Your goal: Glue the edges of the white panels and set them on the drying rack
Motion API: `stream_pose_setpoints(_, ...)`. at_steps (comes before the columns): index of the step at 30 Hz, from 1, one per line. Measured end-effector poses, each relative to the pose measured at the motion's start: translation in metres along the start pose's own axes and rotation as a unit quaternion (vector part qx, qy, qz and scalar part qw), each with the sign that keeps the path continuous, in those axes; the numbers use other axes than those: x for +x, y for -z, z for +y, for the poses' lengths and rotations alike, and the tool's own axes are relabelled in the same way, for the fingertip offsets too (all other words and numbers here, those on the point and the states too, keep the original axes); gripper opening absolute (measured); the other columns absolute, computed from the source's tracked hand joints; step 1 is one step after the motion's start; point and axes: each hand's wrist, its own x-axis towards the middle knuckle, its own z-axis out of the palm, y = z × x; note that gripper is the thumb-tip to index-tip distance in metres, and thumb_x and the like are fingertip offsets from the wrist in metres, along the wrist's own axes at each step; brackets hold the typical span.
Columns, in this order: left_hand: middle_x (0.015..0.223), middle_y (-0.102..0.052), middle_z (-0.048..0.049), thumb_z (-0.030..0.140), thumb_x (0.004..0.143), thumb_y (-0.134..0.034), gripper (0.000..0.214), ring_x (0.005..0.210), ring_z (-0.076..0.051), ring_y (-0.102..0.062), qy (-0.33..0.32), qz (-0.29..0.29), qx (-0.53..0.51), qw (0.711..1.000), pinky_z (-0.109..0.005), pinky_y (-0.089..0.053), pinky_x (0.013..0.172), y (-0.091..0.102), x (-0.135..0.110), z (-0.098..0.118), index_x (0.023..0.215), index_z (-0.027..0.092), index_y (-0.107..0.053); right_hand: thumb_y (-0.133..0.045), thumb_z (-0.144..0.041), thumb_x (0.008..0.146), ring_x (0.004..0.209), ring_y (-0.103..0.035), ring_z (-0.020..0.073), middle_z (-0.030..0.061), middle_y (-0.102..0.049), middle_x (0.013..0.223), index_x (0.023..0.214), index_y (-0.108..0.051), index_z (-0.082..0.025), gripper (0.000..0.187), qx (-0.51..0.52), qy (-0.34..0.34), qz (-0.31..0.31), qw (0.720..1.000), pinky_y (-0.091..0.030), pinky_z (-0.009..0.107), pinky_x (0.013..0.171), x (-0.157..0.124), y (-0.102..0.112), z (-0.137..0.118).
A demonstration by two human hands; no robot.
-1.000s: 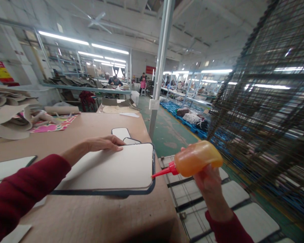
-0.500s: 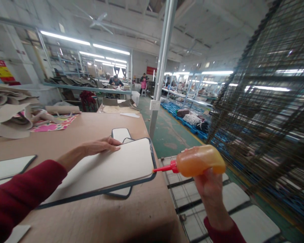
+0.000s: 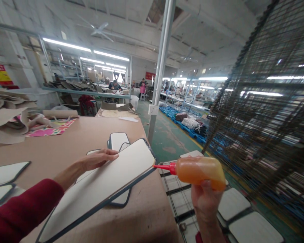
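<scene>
Workshop surface (image 3: 73,138), brown, other panels (image 3: 119,140) lying about. Left grip (image 3: 99,159) released, flat, palm down on the white panel (image 3: 108,180), fingers stretched fwd, arm in red sleeve (image 3: 22,209) reaching across. Right grip (image 3: 205,199) clenched round the orange bottle (image 3: 199,170), held sideways off the surface's edge, wrist upright, red nozzle (image 3: 163,166) touching the panel's right corner.
</scene>
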Motion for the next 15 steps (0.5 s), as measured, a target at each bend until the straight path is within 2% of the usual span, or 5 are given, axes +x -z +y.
stream_pose_setpoints(6,0.089,-0.076,-0.0106,0.039,0.073,-0.076,0.034,0.073,-0.019,-0.070,-0.002,0.032,-0.036,0.999,-0.021,-0.053,0.063,-0.013,0.002,-0.011,0.097,0.015,-0.075,-0.073,-0.030,0.071,0.106,-0.064,0.0325,0.0105,-0.070,0.110,0.114,-0.058,-0.021,0.047,0.006,0.009,0.024,1.000,-0.052,0.056,0.090,0.000,-0.004,0.003)
stream_pose_setpoints(10,0.087,-0.076,-0.0104,0.041,0.070,-0.077,0.037,0.073,-0.020,-0.070,0.002,0.043,-0.056,0.998,-0.023,-0.053,0.062,-0.023,0.001,-0.014,0.095,0.014,-0.074,-0.073,-0.030,0.069,0.095,-0.068,0.0296,0.0068,-0.071,0.101,0.111,-0.059,-0.021,0.045,0.022,0.017,0.033,0.999,-0.052,0.054,0.089,0.006,-0.013,0.003)
stream_pose_setpoints(15,0.081,-0.076,-0.0087,0.043,0.065,-0.080,0.038,0.070,-0.020,-0.070,0.001,0.065,-0.081,0.995,-0.024,-0.052,0.063,-0.030,0.000,-0.018,0.089,0.014,-0.074,-0.070,-0.030,0.071,0.094,-0.067,0.0264,0.0036,-0.070,0.101,0.109,-0.061,-0.023,0.040,0.000,0.025,0.025,0.999,-0.052,0.050,0.089,0.008,-0.012,0.010)
